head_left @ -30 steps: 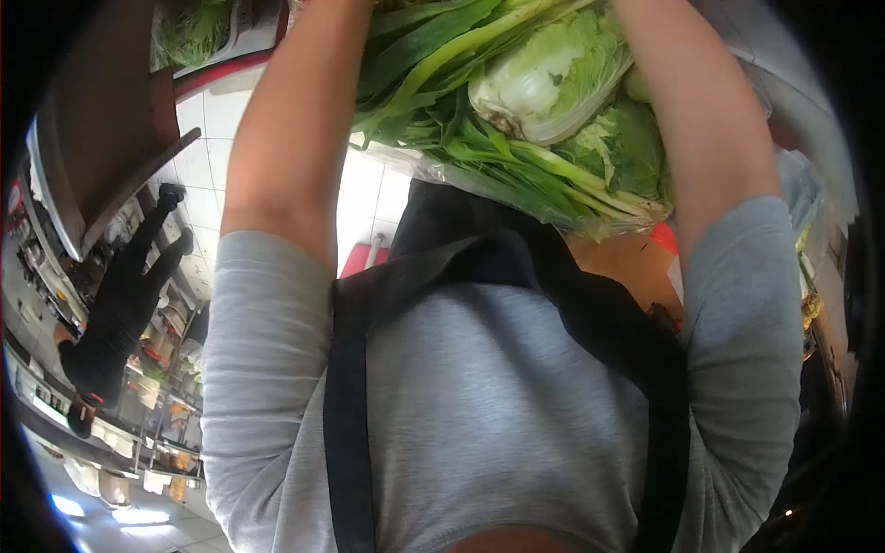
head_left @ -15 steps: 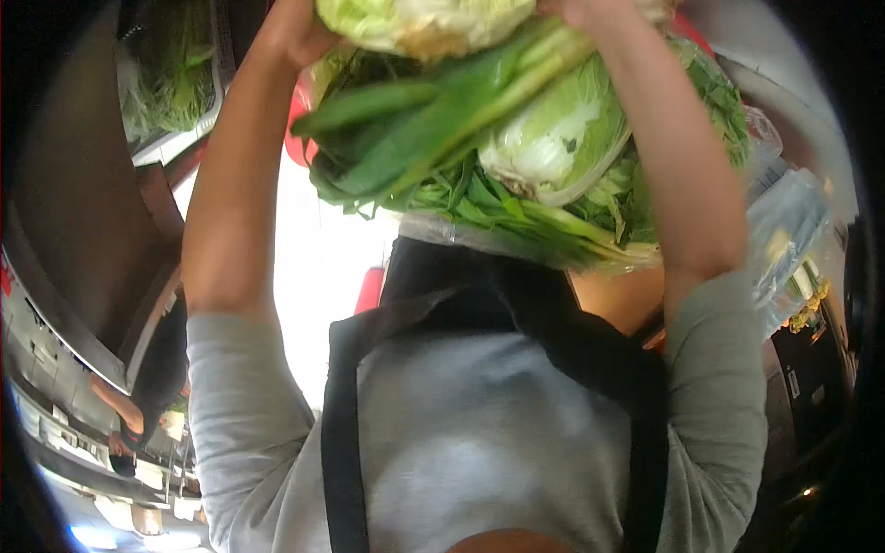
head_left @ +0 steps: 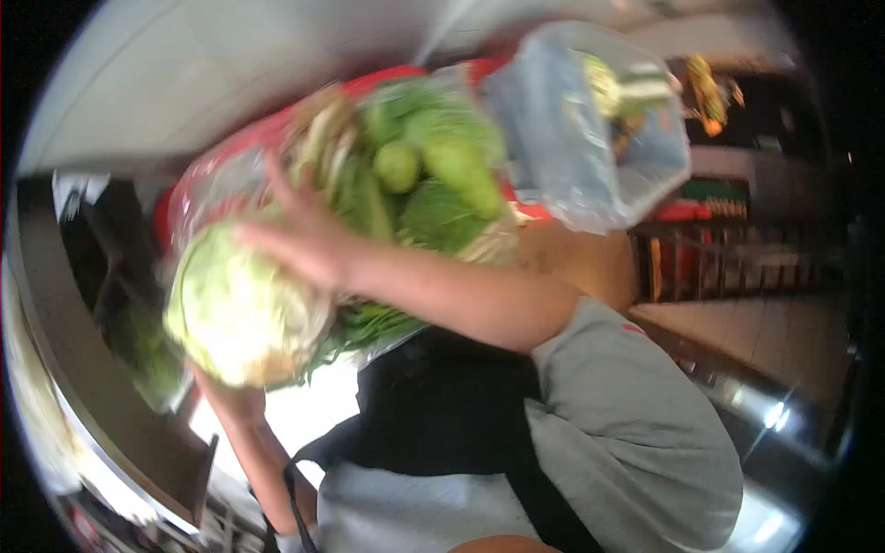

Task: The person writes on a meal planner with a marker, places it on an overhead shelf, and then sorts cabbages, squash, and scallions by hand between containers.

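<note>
A large pale green cabbage (head_left: 249, 309) is supported between my two hands, left of my apron. My right hand (head_left: 304, 240) reaches across and presses on its upper right side, fingers spread over it. Below the cabbage my left hand (head_left: 230, 401) bears it, its fingers mostly hidden. Behind and to the right lies a pile of greens (head_left: 364, 198) on plastic, with long stalks and leaves. Rounded green vegetables (head_left: 452, 166) rest among them, blurred by motion.
A plastic-lined container (head_left: 572, 129) with vegetables inside stands at the upper right. Red crate edges (head_left: 396, 78) show behind the greens. On the left is a metal-edged counter (head_left: 83, 369), with bagged greens (head_left: 147, 359) beside it.
The cabbage has moved left and closer to me, away from the pile, still between both hands. My view has turned, showing the lined container and the rounded green vegetables more fully.
</note>
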Available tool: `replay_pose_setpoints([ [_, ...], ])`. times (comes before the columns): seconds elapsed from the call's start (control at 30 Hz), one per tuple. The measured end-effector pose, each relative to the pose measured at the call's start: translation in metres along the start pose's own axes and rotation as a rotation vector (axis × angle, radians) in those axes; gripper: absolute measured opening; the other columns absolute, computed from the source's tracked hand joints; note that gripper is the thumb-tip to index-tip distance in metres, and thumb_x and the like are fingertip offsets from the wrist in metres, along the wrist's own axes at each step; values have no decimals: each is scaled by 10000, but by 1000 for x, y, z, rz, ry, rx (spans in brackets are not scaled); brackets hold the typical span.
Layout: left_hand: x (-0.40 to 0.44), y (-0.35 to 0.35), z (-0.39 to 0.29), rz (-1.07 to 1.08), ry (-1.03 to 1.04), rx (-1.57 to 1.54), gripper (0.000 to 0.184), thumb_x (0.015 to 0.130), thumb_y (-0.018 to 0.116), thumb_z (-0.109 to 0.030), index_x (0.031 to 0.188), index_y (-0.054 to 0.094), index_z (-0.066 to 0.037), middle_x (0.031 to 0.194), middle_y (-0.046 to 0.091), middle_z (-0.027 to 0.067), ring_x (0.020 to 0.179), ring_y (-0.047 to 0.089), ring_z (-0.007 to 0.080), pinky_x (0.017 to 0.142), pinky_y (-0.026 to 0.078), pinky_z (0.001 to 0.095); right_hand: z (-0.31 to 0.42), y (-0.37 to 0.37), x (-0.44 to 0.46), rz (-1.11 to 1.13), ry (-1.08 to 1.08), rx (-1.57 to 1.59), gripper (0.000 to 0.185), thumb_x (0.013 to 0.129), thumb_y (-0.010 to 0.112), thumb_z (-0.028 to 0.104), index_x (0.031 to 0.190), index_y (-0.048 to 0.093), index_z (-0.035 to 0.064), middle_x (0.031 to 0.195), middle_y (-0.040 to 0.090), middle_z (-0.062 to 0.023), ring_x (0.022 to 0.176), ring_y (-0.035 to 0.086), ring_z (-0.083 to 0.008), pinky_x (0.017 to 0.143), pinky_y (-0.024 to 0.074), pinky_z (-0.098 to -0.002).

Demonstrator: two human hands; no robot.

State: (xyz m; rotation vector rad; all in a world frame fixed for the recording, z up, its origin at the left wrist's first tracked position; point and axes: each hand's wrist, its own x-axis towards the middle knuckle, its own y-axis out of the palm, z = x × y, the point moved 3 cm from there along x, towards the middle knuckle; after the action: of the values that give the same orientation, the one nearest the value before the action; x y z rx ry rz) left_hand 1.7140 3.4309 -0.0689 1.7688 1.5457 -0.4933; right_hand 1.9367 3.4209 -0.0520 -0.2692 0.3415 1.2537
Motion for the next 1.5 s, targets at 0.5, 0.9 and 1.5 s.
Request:
replay_pose_setpoints([
  [0.5,-147,291,11,530,715,455,947,804,544,-604,1449,145,-37,1478,210,129,1359,229,275,1110,181,428,76,-289,-151,262,-104,627,680,829,590,517,1325,417,85,1266,513,-96,1156,512,-186,950,446,-347],
  [0.9,-92,668,334,827,-168,158,788,876,491,-542,1438,134,-119,1434,269,120,1316,273,262,1063,248,407,-17,-726,-216,-79,-388,-475,781,696,724,288,1373,379,109,1333,433,-116,1236,416,-247,1040,335,-362],
  [1.5,-30,695,453,665,-368,816,738,902,486,-456,1468,110,-168,1515,46,160,1384,78,317,1085,133,473,-53,-721,-117,-80,-254,-997,479,801,604,360,1186,559,78,1049,631,-182,993,607,-299,846,473,-383],
])
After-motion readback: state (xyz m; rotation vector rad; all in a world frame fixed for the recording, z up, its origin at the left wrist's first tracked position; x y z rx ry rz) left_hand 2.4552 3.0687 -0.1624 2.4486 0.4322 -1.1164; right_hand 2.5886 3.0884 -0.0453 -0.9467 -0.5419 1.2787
